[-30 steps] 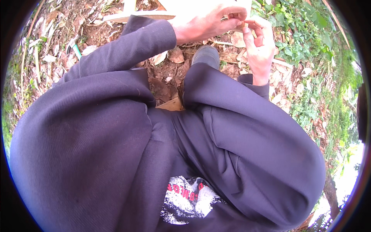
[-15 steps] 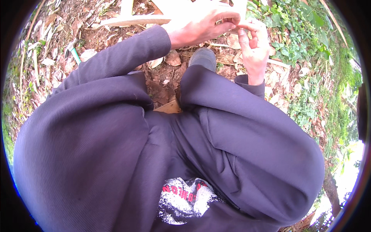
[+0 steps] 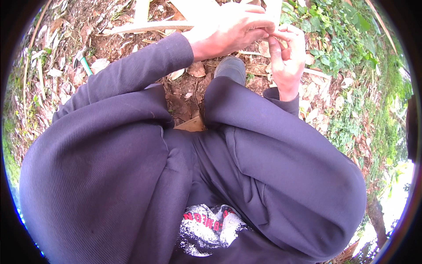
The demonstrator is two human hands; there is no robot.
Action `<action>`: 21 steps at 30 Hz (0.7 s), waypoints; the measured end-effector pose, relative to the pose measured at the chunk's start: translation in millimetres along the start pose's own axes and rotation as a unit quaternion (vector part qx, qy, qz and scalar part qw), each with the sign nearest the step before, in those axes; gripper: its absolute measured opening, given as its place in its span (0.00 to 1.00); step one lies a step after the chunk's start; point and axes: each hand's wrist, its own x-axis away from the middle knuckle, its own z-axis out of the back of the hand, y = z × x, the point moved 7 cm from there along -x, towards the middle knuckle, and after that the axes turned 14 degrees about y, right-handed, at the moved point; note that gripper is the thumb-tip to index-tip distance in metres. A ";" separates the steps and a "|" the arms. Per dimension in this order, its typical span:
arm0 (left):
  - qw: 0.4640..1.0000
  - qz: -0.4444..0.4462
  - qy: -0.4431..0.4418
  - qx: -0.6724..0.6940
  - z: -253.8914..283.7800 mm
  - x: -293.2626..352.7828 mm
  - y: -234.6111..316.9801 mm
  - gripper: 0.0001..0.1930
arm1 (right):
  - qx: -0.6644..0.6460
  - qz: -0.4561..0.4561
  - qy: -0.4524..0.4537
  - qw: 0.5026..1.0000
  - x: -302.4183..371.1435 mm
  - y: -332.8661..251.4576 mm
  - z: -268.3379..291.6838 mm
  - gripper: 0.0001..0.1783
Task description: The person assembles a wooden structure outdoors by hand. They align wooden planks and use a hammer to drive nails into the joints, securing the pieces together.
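At the top of the view my left hand [image 3: 233, 31] reaches in from the left, its bent fingertips closed together. Facing it is my right hand [image 3: 288, 64], thumb and fingers pinched, so that the fingertips of both hands meet. Whatever lies between them is too small and too glaringly lit to make out. Pale wood [image 3: 198, 8], washed out by the light, lies behind and beside the left hand. Under the left wrist, a curved light wooden strip [image 3: 149, 27] sticks out to the left.
A hammer [image 3: 83, 61] with a green handle lies among dry leaves at the left. My grey shoe [image 3: 231, 70] rests on the ground below the hands. A wooden piece [image 3: 191, 124] shows between my legs. Green plants [image 3: 338, 39] grow at the right.
My left fingers have shifted slightly lower and closer against the right fingertips. The curved strip's end has moved a little left and down. The right hand stays nearly in place.
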 end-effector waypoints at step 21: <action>1.000 -0.005 -0.012 0.000 1.5 -0.1 0.1 0.06 | -0.025 -0.005 0.017 1.000 0.2 2.0 0.5 0.10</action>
